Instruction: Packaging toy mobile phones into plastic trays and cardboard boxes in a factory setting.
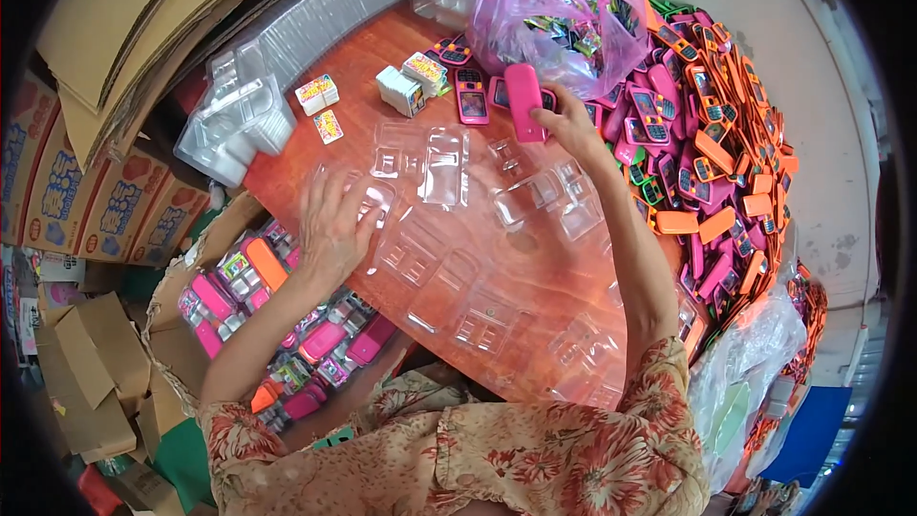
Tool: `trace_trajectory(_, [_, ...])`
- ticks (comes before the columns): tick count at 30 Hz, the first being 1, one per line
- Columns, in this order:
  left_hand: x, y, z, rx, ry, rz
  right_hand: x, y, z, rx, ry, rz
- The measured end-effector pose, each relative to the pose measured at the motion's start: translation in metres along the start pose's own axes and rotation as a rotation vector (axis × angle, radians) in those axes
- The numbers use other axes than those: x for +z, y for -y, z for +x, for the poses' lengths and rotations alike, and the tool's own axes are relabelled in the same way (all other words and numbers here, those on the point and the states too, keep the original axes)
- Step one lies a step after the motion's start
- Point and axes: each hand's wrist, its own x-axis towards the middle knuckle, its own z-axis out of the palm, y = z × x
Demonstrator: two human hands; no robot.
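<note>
My right hand [570, 126] grips a pink toy phone [524, 100] between thumb and fingers, its plain back facing up, at the far side of the table. More toy phones lie just behind it, and one pink toy phone [471, 96] sits face up to its left. My left hand [334, 225] is spread out, fingers resting on or over a clear plastic tray [380, 199] near the table's left edge. Several other clear moulded trays [444, 167] are spread across the middle, some overlapping.
A large heap of pink and orange toy phones [707, 153] covers the right side. Beside it stands a pink plastic bag [535, 10] of shiny packets. Card stacks [399, 91] and nested clear trays [239, 119] lie at the back left. Below left, a cardboard box [172, 325] holds packed toys.
</note>
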Motion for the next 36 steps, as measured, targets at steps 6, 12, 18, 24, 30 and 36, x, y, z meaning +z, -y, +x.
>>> trace_trajectory(6, [0.016,-0.040,0.043,-0.536,0.302,-1.247,0.012,0.044,-0.040,0.224,0.168,0.475])
trace_trajectory(12, [0.028,-0.068,0.041,-0.717,0.226,-1.895,0.075,0.061,-0.085,-0.054,0.323,0.273])
trace_trajectory(18, [0.023,-0.070,-0.001,-0.607,0.077,-1.649,0.090,0.064,-0.112,0.120,0.418,0.528])
trace_trajectory(24, [0.011,-0.054,-0.001,-0.518,0.361,-2.080,0.089,0.068,-0.116,0.219,0.359,0.585])
trace_trajectory(30, [0.012,-0.064,-0.012,-0.521,0.262,-1.672,0.091,0.077,-0.120,0.287,0.254,0.740])
trace_trajectory(36, [0.004,-0.032,-0.028,-0.776,0.106,-1.701,0.023,0.058,-0.081,0.084,0.054,0.369])
